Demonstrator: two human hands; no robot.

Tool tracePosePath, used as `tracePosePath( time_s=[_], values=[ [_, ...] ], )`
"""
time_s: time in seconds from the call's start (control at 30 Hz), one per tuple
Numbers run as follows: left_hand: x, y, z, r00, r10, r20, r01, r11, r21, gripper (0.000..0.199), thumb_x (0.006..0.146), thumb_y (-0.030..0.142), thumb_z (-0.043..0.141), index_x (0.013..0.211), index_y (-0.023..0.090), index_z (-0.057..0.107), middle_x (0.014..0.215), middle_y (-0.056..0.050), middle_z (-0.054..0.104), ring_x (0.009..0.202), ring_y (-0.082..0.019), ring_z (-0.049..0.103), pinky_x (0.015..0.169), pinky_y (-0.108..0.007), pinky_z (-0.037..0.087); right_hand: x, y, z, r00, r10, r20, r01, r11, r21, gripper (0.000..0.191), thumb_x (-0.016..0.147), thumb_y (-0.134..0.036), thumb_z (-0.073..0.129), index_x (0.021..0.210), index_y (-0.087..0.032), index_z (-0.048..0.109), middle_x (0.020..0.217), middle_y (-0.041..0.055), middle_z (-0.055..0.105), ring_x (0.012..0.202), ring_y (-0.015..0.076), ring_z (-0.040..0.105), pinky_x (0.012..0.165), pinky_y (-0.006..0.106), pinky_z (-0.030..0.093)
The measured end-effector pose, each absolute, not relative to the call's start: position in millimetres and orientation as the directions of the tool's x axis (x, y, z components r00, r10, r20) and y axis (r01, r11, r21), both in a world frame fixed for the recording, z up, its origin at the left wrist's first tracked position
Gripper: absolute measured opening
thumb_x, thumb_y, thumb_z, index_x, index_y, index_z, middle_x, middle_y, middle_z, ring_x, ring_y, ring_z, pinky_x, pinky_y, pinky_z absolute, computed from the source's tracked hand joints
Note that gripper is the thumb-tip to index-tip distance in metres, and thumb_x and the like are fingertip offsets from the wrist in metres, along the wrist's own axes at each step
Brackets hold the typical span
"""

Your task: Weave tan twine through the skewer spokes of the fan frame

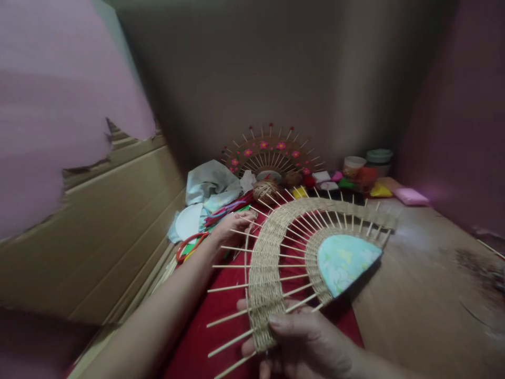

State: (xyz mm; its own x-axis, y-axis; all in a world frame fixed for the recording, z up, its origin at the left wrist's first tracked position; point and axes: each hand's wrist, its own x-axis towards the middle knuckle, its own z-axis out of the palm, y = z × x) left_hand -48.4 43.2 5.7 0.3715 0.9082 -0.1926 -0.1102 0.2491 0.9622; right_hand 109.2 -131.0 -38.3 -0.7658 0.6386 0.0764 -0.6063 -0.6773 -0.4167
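A half-round woven fan of thin wooden sticks and tan twine is tilted in front of me. Its small half-circle centre is covered in pale blue floral cloth. My right hand grips the lower end of the broad woven band, thumb on top and fingers beneath. Beyond the stick tips at the upper left, my left hand has its fingers drawn together on a strand of twine. That strand runs down along the band's outer edge across the sticks. The left fingertips are partly blurred.
A finished-looking fan with pink flowers leans at the back wall. Before it lie a twine ball, orange-handled scissors, grey cloth, tubs and coloured packets. Red cloth covers part of the surface; cardboard stands left.
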Motion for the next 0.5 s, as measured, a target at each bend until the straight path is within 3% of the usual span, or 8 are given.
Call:
tracePosePath(
  time_s=[0.17,0.33,0.5],
  values=[
    [-40.6,60.5,6.5,0.516,0.84,-0.167,-0.124,0.265,0.956,0.012,0.066,0.014,0.068,0.073,0.01,0.059,0.048,0.005,0.048,0.038,-0.004,0.041,0.04,-0.016,0.031,109.4,-129.8,-40.3,-0.787,0.61,0.089,-0.586,-0.696,-0.415,0.046,0.075,-0.021,0.058,0.118,-0.005,0.052,0.077,0.0122,0.069,0.067,0.0133,0.065,0.063,0.022,0.046],
    [-48.1,67.1,1.6,0.533,0.836,-0.127,-0.175,0.256,0.951,0.01,0.07,0.015,0.066,0.07,0.01,0.057,0.048,0.004,0.048,0.036,-0.001,0.037,0.04,-0.014,0.029,112.2,-131.8,-36.1,-0.78,0.625,0.013,-0.579,-0.714,-0.393,0.046,0.073,-0.019,0.061,0.117,-0.006,0.054,0.085,0.0132,0.07,0.082,0.0161,0.066,0.067,0.021,0.046],
    [-50.1,62.7,-2.2,0.545,0.827,-0.134,-0.184,0.275,0.944,0.008,0.074,0.015,0.063,0.074,0.009,0.058,0.054,0.0,0.055,0.036,-0.001,0.039,0.038,-0.012,0.029,112.4,-130.6,-36.7,-0.789,0.614,-0.025,-0.561,-0.736,-0.379,0.048,0.071,-0.019,0.063,0.116,-0.006,0.054,0.085,0.0134,0.07,0.08,0.0163,0.066,0.068,0.022,0.046]
  ],
)
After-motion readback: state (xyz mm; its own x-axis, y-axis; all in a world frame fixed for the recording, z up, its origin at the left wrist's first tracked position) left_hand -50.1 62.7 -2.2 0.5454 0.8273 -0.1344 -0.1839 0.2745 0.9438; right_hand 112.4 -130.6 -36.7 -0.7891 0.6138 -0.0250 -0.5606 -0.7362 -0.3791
